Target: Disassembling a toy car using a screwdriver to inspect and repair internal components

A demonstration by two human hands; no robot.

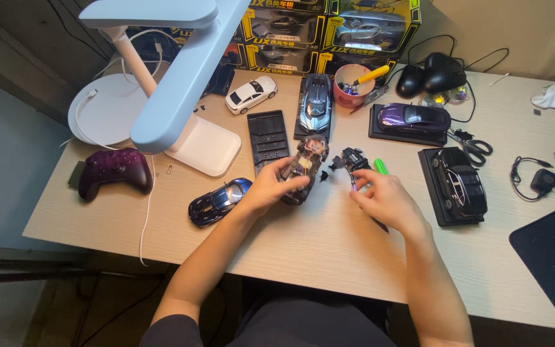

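Far left on the counter [329, 250], a purple game controller [114, 172] and a blue toy car [218, 200] are lying untouched. The left hand [270, 190] is gripping the stripped car chassis [304, 168], body shell already off. The right hand [385, 198] is pinching a small dark part [353, 159] beside a green screwdriver [380, 166]. Loose bits are lying between; the car is sitting part-dismantled at counter centre.

White desk lamp [162, 83], purple game controller [114, 170], white model car [250, 94], scissors [473, 146], pink cup [349, 85]
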